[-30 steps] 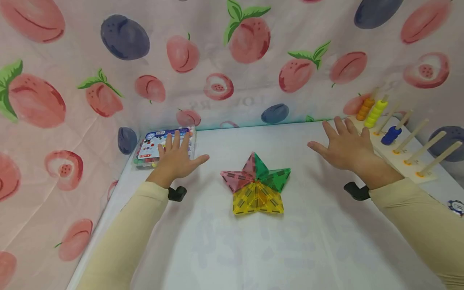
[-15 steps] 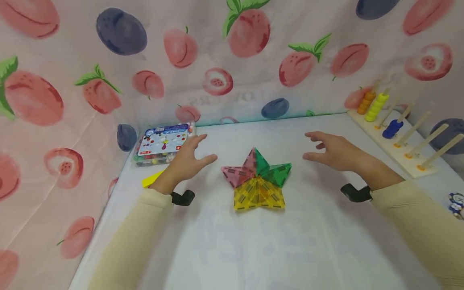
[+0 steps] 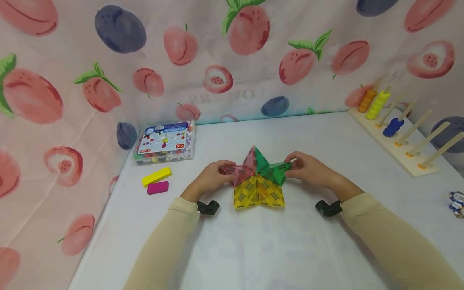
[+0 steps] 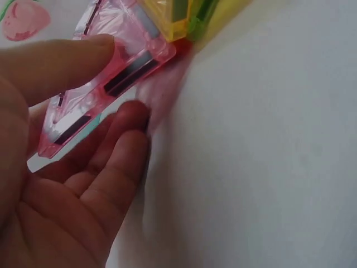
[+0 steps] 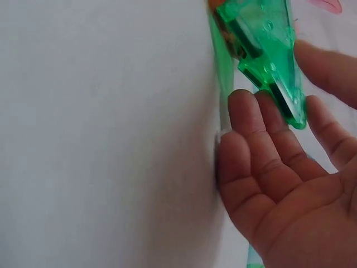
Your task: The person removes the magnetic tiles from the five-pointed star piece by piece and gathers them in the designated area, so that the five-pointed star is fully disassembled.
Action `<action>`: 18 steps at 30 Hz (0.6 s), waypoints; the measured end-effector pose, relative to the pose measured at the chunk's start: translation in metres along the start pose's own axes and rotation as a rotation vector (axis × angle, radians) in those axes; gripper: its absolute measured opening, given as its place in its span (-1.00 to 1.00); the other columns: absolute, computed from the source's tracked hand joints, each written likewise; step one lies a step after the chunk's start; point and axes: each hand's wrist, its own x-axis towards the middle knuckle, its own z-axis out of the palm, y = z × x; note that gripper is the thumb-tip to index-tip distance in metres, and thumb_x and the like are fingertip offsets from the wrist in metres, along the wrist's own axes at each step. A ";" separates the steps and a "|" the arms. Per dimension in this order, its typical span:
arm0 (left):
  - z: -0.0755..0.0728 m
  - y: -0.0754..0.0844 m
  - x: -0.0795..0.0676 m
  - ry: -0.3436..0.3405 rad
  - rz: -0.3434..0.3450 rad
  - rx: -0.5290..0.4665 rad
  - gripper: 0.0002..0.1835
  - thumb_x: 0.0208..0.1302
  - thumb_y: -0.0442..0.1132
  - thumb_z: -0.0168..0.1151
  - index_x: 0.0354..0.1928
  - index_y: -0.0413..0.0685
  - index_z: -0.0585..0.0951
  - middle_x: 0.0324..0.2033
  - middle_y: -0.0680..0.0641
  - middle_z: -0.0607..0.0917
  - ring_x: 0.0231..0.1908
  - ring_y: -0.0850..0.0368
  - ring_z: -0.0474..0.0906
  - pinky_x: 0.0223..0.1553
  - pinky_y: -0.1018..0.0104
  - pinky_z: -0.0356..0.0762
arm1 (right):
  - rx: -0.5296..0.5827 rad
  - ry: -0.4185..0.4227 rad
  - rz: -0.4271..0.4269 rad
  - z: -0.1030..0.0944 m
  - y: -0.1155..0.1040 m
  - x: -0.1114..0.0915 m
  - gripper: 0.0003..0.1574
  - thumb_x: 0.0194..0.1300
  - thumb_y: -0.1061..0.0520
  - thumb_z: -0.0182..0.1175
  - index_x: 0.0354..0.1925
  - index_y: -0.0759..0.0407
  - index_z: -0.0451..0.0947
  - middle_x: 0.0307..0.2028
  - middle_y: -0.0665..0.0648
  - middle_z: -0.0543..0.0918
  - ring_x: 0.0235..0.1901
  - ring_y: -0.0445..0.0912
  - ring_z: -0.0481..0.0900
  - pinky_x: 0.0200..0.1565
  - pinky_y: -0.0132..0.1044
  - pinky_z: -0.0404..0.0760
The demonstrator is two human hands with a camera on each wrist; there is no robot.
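We see tile star (image 3: 258, 181) on table (image 3: 290, 249), between both hands. Left hand (image 3: 210, 177) pinches its pink point (image 4: 106, 84), thumb on top, fingers beneath. Right hand (image 3: 308, 170) pinches green point (image 5: 268, 61) likewise. Yellow block (image 3: 156, 176), pink block (image 3: 158, 187) lie left of left hand.

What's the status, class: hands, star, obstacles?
Left hand pinches the star's pink tip. Right hand pinches the green tip. Star on table, nothing blocking.
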 end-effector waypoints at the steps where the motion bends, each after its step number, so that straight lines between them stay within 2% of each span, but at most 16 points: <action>1: 0.001 -0.001 0.001 -0.003 0.001 -0.008 -0.49 0.01 0.02 0.30 0.07 0.24 0.47 -0.15 0.08 0.53 -0.18 0.09 0.41 -0.16 0.21 0.39 | 0.000 0.003 0.003 0.001 0.000 0.001 -0.51 0.10 -0.01 0.25 -0.04 0.09 0.32 -0.27 0.17 0.51 -0.37 0.01 0.42 -0.39 -0.21 0.46; 6: 0.005 -0.004 0.003 -0.020 0.008 -0.054 -0.57 0.04 0.03 0.29 0.00 0.30 0.48 -0.20 0.10 0.55 -0.19 0.09 0.41 -0.11 0.21 0.35 | 0.005 0.023 0.005 0.004 0.001 0.003 -0.51 0.12 0.10 0.25 -0.06 0.16 0.25 -0.33 0.20 0.47 -0.46 -0.01 0.41 -0.46 -0.24 0.47; 11: 0.006 -0.007 0.003 -0.018 0.017 -0.080 -0.59 0.05 0.02 0.28 -0.01 0.30 0.49 -0.22 0.09 0.56 -0.21 0.08 0.41 -0.13 0.20 0.36 | 0.027 0.020 0.017 0.002 0.002 0.003 -0.45 0.12 0.12 0.24 -0.03 0.18 0.17 -0.32 0.21 0.47 -0.45 -0.01 0.43 -0.44 -0.23 0.47; 18: 0.005 -0.009 0.005 0.000 0.037 -0.068 -0.60 0.06 0.01 0.27 -0.01 0.29 0.49 -0.24 0.07 0.56 -0.23 0.08 0.41 -0.15 0.21 0.37 | 0.068 -0.005 0.040 -0.014 0.012 -0.002 -0.37 0.13 0.11 0.24 0.02 0.26 0.11 -0.31 0.23 0.50 -0.41 0.01 0.44 -0.40 -0.25 0.45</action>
